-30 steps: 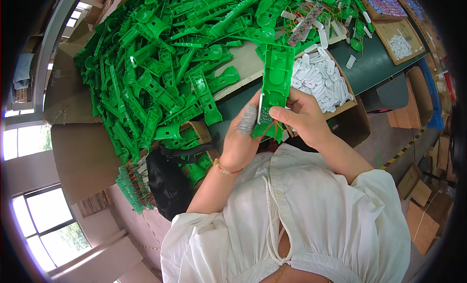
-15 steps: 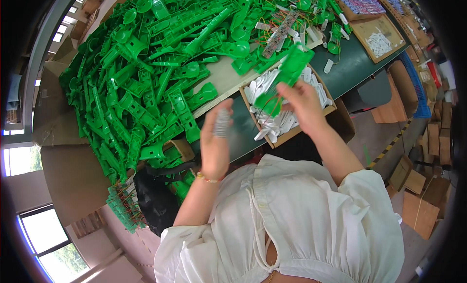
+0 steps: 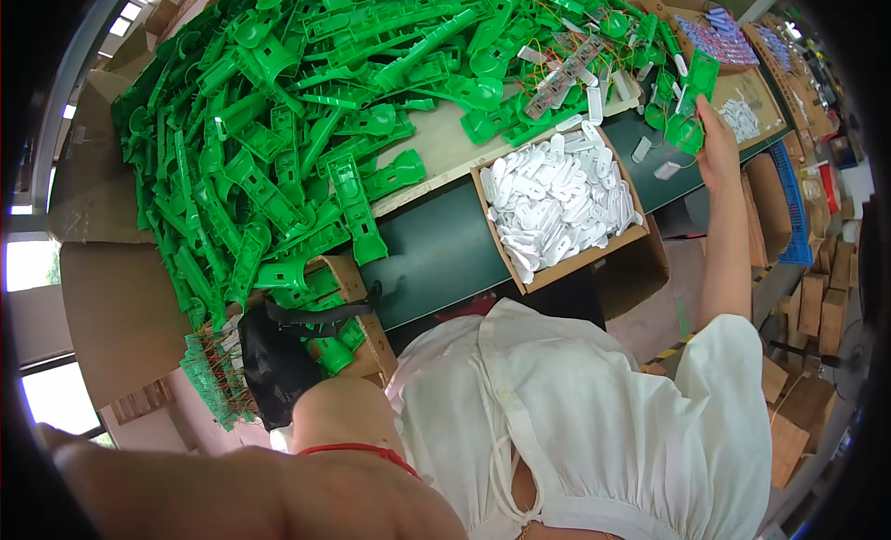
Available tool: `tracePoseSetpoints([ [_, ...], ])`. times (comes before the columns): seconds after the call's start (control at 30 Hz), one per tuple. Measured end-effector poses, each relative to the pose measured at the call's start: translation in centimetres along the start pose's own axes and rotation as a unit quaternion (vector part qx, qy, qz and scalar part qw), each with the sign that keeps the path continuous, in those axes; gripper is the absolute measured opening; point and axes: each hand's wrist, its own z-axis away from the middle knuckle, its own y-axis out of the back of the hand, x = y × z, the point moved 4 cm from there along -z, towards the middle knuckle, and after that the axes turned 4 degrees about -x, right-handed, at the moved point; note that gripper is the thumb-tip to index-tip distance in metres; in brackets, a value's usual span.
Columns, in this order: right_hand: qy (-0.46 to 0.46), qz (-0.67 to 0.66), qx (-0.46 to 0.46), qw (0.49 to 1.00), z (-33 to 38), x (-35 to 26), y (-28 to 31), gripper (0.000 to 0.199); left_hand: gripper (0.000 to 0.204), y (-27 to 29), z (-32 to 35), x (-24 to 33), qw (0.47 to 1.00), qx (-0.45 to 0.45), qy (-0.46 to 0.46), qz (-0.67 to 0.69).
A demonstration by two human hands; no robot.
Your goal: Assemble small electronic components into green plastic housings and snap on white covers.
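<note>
My right hand (image 3: 719, 150) is out at the right, its fingers closed on a green plastic casing (image 3: 696, 80) with a long body and a rounded end. A thin wire and a small white piece (image 3: 666, 170) show just below the casing; I cannot tell whether they are joined to it. My left hand (image 3: 176, 484) looms large and blurred at the lower left, close to the camera. A red cord (image 3: 367, 450) circles its wrist, and its fingers are mostly out of sight. Between the arms stands a cardboard box (image 3: 509, 258) full of small white plastic pieces (image 3: 561, 192).
A large heap of green casings (image 3: 278, 141) covers the left and far side of the dark green table (image 3: 436, 247). Wired circuit boards (image 3: 564, 76) lie by the heap's right end. Beyond my right hand are a tray of white parts (image 3: 741, 120) and a blue crate (image 3: 796, 206).
My right hand has carried the green casing from above the white pieces out to the right. My left hand has swung from beside the box toward the camera at the lower left.
</note>
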Motion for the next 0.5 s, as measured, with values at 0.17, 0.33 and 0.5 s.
tracePoseSetpoints([
  [0.17, -0.059, 0.209, -0.076, 0.973, -2.2, 4.4, 2.1, 0.027, 0.028, 0.4, 0.2, 0.6, 0.999, 0.019, -0.038, -0.029],
  [0.33, -0.035, 0.247, -0.099, 0.963, -2.1, 7.7, 1.2, 0.028, 0.032, 0.5, -0.1, 1.4, 0.995, 0.029, -0.075, -0.054],
  [0.5, -0.045, 0.236, -0.146, 0.960, -1.3, 10.5, 0.3, 0.033, 0.037, 0.2, -0.2, 1.1, 0.992, 0.038, -0.105, -0.056],
])
